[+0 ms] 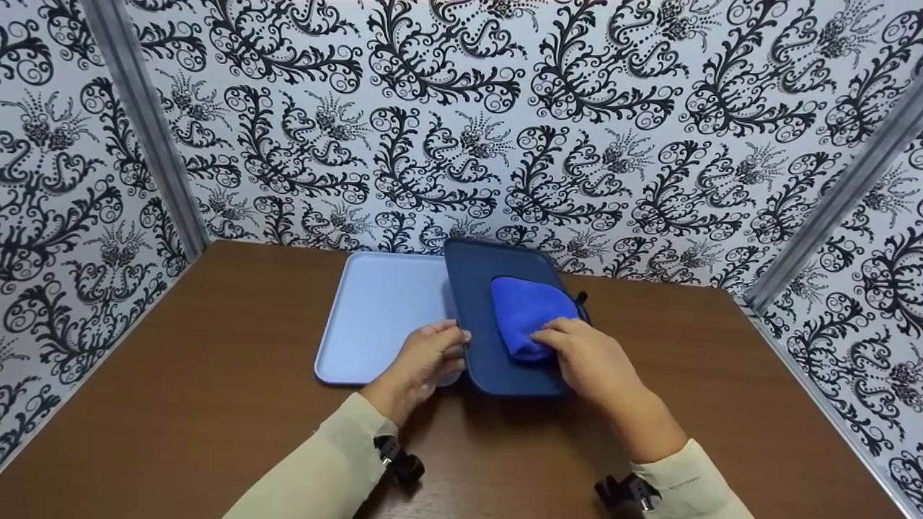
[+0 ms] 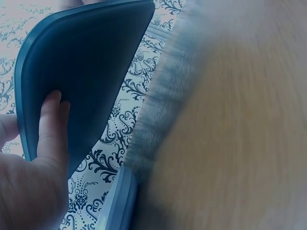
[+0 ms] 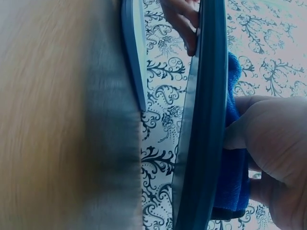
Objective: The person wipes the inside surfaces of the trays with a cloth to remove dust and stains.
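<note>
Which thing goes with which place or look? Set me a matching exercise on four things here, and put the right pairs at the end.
1. Light blue tray
2. Dark blue tray
3. Bright blue cloth
4. Wallpaper

A. Under the fingers of the right hand
B. Black scrollwork on white
C. Tilted, its edge gripped by the left hand
D. Lying flat on the brown table

Pairs: 1-D, 2-C, 3-A, 4-B
</note>
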Motion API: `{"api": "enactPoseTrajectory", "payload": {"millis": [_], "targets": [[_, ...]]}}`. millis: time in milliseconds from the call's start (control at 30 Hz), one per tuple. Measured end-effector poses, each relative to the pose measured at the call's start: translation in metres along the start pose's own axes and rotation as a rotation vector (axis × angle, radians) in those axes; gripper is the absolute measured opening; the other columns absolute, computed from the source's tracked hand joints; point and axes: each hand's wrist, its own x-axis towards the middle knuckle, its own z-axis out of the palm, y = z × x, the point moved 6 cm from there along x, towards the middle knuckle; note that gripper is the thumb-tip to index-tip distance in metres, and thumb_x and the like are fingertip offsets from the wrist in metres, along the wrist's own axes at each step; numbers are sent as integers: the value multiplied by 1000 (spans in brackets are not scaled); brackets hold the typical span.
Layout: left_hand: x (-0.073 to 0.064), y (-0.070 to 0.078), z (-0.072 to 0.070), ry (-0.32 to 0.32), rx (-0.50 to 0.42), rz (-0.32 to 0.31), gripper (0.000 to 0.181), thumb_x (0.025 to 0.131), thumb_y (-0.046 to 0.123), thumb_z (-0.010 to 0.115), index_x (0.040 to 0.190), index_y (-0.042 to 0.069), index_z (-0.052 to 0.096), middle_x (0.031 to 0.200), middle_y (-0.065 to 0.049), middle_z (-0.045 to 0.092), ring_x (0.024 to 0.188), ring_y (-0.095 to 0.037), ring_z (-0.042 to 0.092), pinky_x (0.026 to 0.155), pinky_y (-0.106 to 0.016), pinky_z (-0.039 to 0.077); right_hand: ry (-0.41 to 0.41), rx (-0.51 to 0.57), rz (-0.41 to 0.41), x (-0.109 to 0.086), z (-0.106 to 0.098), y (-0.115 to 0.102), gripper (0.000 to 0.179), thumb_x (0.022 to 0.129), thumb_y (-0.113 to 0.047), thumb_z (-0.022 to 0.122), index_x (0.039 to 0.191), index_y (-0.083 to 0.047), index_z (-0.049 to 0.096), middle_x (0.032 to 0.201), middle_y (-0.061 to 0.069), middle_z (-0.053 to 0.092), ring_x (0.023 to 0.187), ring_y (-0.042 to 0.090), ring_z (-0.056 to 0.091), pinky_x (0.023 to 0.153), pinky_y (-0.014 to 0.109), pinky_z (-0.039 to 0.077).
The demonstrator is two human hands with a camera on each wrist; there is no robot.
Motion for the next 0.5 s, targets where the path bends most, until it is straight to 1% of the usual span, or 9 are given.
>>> {"api": "enactPoseTrajectory", "payload": {"millis": [133,267,400,500], "targets": [[2,0,1,-3,-27,31,47,89,10,65,134,-2,60,83,2,74,73,-9,71,65,-24,57,6,0,74,-1,3,9,34,92,2,67,118,-16,77,112,3,74,107,27,71,87,48,60],[3,-2,1,4,-34,36,46,90,10,64,134,-2,59,81,2,74,70,-8,70,62,-23,54,-8,5,135,-3,4,14,35,92,2,66,120,-15,76,113,5,74,109,29,70,83,52,60],[2,-3,1,8,-18,27,50,90,12,65,138,0,57,79,3,73,65,-8,69,58,-23,49,-22,-10,154,-4,4,15,36,91,3,66,120,-16,75,113,5,75,108,31,71,77,55,60],[2,-4,1,9,-13,30,50,89,13,65,137,1,59,79,3,75,64,-8,70,57,-22,48,-22,-38,147,-4,2,14,37,89,4,65,119,-17,76,111,4,75,105,31,71,72,56,59]]}}
